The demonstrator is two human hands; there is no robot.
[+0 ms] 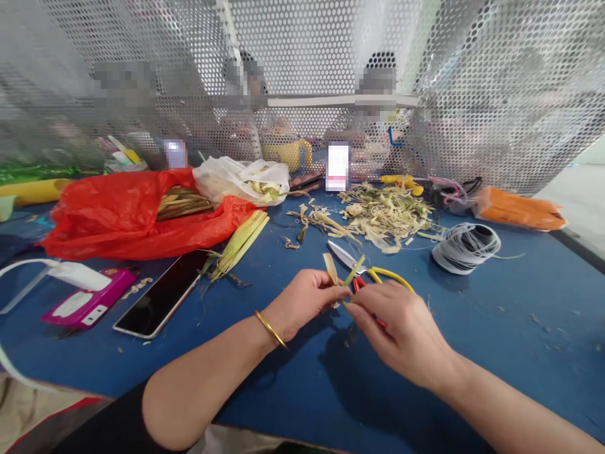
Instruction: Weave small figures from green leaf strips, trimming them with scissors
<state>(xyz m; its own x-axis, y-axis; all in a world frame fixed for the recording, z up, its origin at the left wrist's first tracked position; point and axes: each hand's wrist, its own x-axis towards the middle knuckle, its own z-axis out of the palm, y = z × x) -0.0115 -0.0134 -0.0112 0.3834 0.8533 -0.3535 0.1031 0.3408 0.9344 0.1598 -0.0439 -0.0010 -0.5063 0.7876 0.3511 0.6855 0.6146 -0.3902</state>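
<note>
My left hand [305,296], with a gold bangle on the wrist, pinches a small bundle of plant strips. A pale dry husk-like strip [330,267] and a green strip [354,270] stick up from between the fingers. Close beside it, my right hand [404,331] has thumb and forefinger closed on the lower end of the same strips. Just behind the hands lies a pair of scissors [346,256], blades pointing away to the left. Its handles are yellow and red, partly covered by my right hand.
Husk scraps [392,214] are heaped at the back. A thread spool [466,249] stands right, near an orange packet [520,208]. Leftward lie a red plastic bag [113,214], pale green husks [241,246], a dark phone [161,296] and a magenta power bank [89,302]. A perforated screen [302,57] rises behind.
</note>
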